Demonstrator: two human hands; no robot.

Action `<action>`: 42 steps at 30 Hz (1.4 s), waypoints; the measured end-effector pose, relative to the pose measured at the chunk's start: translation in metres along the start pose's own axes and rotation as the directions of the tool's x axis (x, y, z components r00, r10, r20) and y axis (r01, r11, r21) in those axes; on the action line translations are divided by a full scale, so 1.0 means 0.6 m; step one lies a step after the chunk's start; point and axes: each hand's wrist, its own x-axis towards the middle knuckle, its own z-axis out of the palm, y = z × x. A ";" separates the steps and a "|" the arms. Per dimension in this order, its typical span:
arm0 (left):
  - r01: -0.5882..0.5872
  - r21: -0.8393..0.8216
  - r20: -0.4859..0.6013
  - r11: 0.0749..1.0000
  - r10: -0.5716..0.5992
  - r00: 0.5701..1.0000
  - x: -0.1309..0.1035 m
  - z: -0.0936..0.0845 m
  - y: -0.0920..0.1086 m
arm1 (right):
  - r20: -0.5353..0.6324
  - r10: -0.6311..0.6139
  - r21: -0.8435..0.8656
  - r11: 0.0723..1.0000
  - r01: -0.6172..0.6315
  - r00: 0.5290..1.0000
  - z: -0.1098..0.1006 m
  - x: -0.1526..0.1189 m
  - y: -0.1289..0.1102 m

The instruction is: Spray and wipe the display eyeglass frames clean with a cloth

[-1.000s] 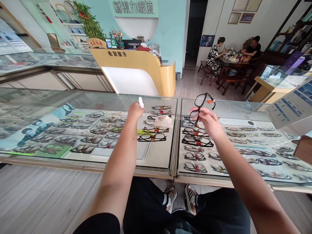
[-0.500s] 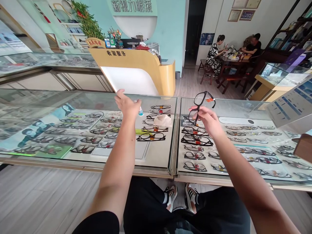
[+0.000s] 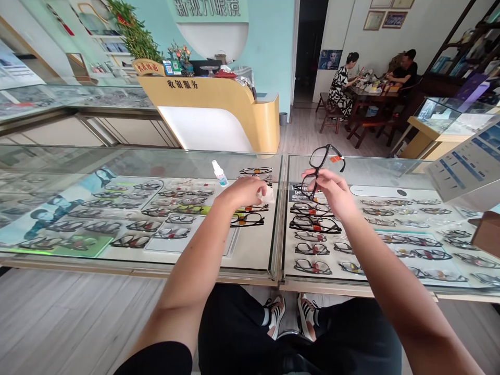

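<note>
My right hand (image 3: 334, 190) holds up a pair of black-framed eyeglasses (image 3: 317, 172), its fingers closed around one lens side. An orange tag hangs near the temple. Over the glass counter, my left hand (image 3: 246, 191) is bent downward with its fingers curled apart above a pale cloth or tissue (image 3: 269, 196). That hand partly covers the cloth, and whether the fingertips touch it is unclear. A small white spray bottle (image 3: 220, 174) with a blue label stands slightly tilted in view on the counter, left of my left hand.
Rows of eyeglasses (image 3: 312, 224) lie inside the glass display counter (image 3: 253, 265). A folded white sign (image 3: 464, 161) and brown box (image 3: 486, 229) are at the right. Beyond stands a yellow cashier desk (image 3: 265, 125). Two people sit at a table (image 3: 375, 95) in the back.
My left hand has left the spray bottle and moved right and nearer to me, over the cloth. The bottle now stands uncovered. My right hand keeps the eyeglasses in nearly the same place.
</note>
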 end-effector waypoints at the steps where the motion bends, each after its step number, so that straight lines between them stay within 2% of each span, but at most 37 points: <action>1: 0.000 0.020 0.005 1.000 -0.001 1.000 0.001 0.001 -0.001 | -0.001 0.002 -0.004 1.000 -0.002 1.000 0.001 0.000 -0.002; 14: -0.032 0.063 -0.003 0.998 0.032 0.999 0.020 0.028 -0.020 | -0.008 0.002 0.003 1.000 -0.002 1.000 0.006 -0.001 -0.007; 23: -0.034 0.052 -0.021 0.998 0.035 0.999 0.021 0.028 -0.020 | -0.009 0.003 -0.006 1.000 -0.003 1.000 0.008 -0.002 -0.012; 31: -0.087 -0.021 -0.096 0.996 0.085 0.992 0.023 0.031 -0.020 | -0.012 -0.002 -0.029 1.000 0.002 1.000 0.006 -0.001 -0.008; 34: -0.096 -0.043 -0.141 0.994 0.089 0.986 0.024 0.029 -0.020 | -0.006 -0.007 -0.032 0.999 0.007 1.000 0.006 -0.001 -0.009; 37: -0.088 -0.082 -0.238 0.993 0.066 0.969 0.022 0.021 -0.018 | -0.002 -0.007 -0.032 0.999 0.007 1.000 0.005 -0.001 -0.011; 40: -0.063 -0.250 -0.381 0.966 -0.038 0.924 0.020 0.010 -0.015 | -0.009 -0.013 -0.020 1.000 0.012 1.000 0.005 0.000 -0.011; 42: -0.086 -0.436 -0.429 0.896 -0.123 0.895 0.021 0.005 -0.014 | -0.017 -0.014 0.000 1.000 0.014 1.000 0.004 0.000 -0.010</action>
